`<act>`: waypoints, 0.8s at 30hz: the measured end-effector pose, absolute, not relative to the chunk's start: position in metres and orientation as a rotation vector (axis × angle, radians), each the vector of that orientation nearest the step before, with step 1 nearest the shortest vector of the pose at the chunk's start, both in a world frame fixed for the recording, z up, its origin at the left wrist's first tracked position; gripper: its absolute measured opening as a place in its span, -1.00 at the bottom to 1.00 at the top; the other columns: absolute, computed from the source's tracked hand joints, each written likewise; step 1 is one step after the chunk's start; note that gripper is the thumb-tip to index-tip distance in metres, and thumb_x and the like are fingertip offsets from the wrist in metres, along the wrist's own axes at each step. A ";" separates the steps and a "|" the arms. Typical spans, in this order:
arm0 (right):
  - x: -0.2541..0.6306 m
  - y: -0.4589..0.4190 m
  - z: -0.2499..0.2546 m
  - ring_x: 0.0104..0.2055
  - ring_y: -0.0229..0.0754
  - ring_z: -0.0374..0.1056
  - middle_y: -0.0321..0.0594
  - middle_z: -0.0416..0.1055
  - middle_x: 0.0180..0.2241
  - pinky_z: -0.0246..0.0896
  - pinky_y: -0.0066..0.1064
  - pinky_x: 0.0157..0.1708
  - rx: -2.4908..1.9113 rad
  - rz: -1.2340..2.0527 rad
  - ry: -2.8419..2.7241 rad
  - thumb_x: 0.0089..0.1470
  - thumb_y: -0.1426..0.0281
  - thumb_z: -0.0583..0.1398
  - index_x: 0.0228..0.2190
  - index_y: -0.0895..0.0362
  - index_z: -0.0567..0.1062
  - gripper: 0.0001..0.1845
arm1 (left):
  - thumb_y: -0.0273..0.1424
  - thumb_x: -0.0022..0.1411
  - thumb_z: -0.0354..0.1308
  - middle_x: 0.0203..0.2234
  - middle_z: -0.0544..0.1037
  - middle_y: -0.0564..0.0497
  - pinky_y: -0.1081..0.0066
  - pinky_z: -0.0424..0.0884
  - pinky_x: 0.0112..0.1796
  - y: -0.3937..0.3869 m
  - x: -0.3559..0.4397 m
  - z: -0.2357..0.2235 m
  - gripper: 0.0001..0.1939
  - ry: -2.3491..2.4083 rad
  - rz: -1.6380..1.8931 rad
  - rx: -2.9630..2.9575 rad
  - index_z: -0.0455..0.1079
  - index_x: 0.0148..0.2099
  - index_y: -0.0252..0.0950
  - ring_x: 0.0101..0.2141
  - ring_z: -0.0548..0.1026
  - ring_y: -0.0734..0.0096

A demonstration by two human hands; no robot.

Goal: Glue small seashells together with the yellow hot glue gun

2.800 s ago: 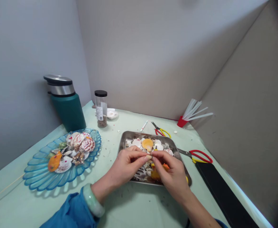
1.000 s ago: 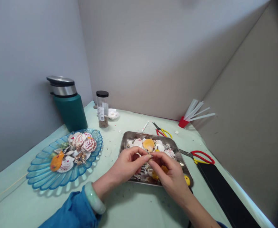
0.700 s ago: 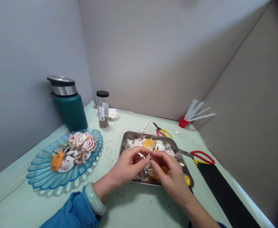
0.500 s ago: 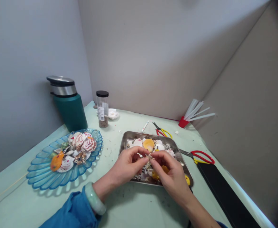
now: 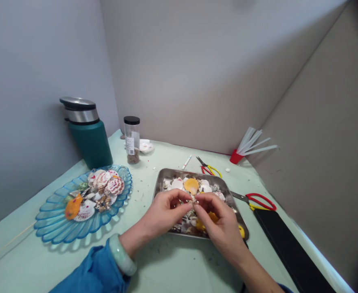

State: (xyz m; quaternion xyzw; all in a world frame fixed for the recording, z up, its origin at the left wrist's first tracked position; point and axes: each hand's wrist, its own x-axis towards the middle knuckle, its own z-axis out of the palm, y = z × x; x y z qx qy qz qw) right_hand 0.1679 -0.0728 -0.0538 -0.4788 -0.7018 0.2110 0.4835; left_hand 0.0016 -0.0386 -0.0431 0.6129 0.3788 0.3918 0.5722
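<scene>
My left hand (image 5: 163, 213) and my right hand (image 5: 220, 221) meet fingertip to fingertip over a steel tray (image 5: 163, 179) full of mixed seashells. Both pinch one small spiky shell (image 5: 193, 200) between thumbs and forefingers. An orange scallop shell (image 5: 191, 185) lies in the tray just behind the fingers. My left wrist wears a pale green bangle (image 5: 122, 255) above a blue sleeve. To the left stands a blue glass plate (image 5: 49, 226) holding several patterned shells.
A green flask (image 5: 88, 136) and a black-capped jar (image 5: 132, 139) stand at the back left. Small yellow-red snips (image 5: 207, 167), red-handled scissors (image 5: 256, 200), a red holder of glue sticks (image 5: 242, 148) and a black bar (image 5: 288, 250) lie to the right.
Both hands stay over the tray, turning the small shell between the fingertips; the left thumb and finger have shifted slightly. Nothing else has moved.
</scene>
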 end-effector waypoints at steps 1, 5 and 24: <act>0.168 -0.073 -0.054 -0.39 -0.21 0.34 -0.24 0.39 -0.38 0.28 -0.41 -0.39 -1.180 0.523 -1.703 0.15 0.36 0.16 -0.21 0.10 0.42 -0.85 | -0.29 0.08 0.22 -0.60 0.38 0.13 0.55 0.23 -0.61 -0.039 0.002 -0.043 -0.76 0.880 0.919 1.411 0.42 -0.25 -0.37 -0.65 0.28 0.60; 0.169 -0.074 -0.057 -0.42 -0.23 0.33 -0.27 0.38 -0.41 0.27 -0.41 -0.39 -1.202 0.559 -1.686 0.14 0.36 0.18 -0.15 0.11 0.40 -0.79 | -0.28 0.08 0.22 -0.57 0.39 0.12 0.56 0.22 -0.62 -0.038 0.002 -0.043 -0.75 0.868 0.924 1.367 0.41 -0.25 -0.37 -0.66 0.28 0.62; 0.170 -0.072 -0.058 -0.40 -0.21 0.38 -0.22 0.46 -0.38 0.26 -0.43 -0.41 -1.221 0.618 -1.662 0.11 0.34 0.20 -0.30 0.12 0.48 -0.88 | -0.35 0.08 0.21 -0.66 0.37 0.13 0.53 0.25 -0.58 -0.037 0.000 -0.048 -0.81 0.888 0.897 1.420 0.45 -0.27 -0.37 -0.65 0.30 0.57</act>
